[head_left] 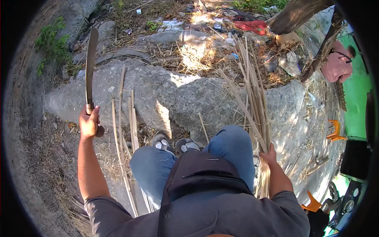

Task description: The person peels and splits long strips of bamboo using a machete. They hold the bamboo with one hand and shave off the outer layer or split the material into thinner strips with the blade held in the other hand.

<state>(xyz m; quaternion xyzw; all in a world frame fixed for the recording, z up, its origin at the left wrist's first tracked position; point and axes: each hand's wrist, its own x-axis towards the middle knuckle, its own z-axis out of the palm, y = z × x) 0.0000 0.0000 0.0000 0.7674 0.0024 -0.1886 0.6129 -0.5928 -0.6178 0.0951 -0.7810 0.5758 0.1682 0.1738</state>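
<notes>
Machete (90, 75): handle gripped by left hand (89, 121), 9 o'clock (blade pointed upward).
Strip bundle (258, 106): clasped by right hand (269, 155), 4 o'clock.
Grips: set well apart.

A rough grey stone ledge (146, 89) is stretching across the littered ground (59, 152), where loose pale strips (134, 128) are reaching over its near side at left. Dry fibres (61, 175) are covering patches of soil nearby. Beyond the ledge, crumpled red material (254, 27) and white scraps (172, 24) are lying among twigs and withered debris.
</notes>
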